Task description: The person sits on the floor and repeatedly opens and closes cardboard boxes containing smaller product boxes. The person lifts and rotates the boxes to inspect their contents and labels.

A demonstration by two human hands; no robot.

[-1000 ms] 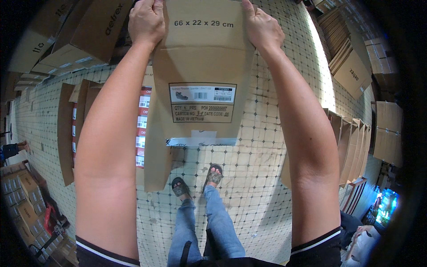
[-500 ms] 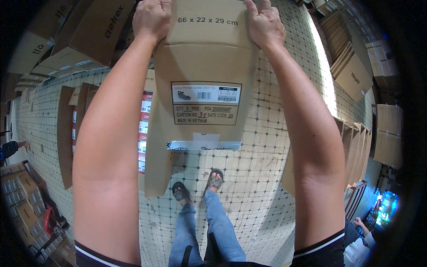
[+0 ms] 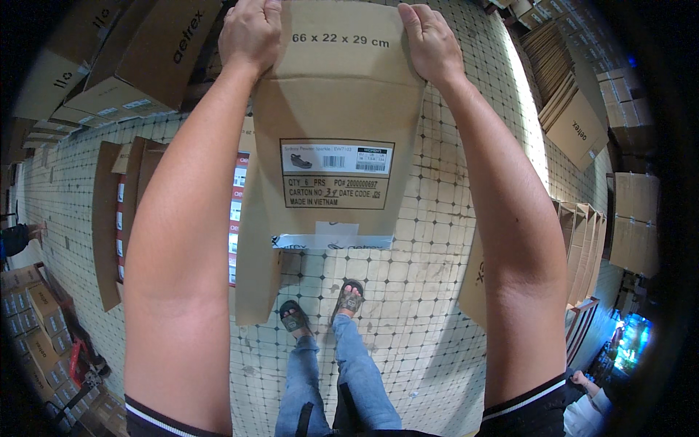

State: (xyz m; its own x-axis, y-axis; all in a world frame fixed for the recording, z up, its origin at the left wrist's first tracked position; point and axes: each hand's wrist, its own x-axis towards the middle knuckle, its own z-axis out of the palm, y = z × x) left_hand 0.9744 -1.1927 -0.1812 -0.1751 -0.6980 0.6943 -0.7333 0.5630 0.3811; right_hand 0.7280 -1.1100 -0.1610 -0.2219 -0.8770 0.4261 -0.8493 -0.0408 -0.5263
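I have both arms stretched out ahead, and the flattened cardboard box (image 3: 338, 124) hangs between my hands, held by its far edge at the top of the view. My left hand (image 3: 251, 33) grips the left corner with the fingers pressed together and curled over the edge, thumb out of sight behind the board; my right hand (image 3: 431, 44) does the same at the right corner, fingers close and wrapped over the rim. Holding it by two corners like this keeps the sheet flat and square to me, I'd judge, so it does not fold on its own creases. The box's long axis runs away from me toward my feet (image 3: 324, 309) in the picture, its labelled face (image 3: 336, 175) turned up to the camera, with a strip of clear tape (image 3: 331, 242) along the near edge and a loose flap (image 3: 256, 269) dangling at the lower left. It hangs over the tiled floor (image 3: 422, 291), well above it (nothing rests on anything). More flat boxes (image 3: 120, 211) stand to my left and others lean in a row (image 3: 582, 247) at my right.
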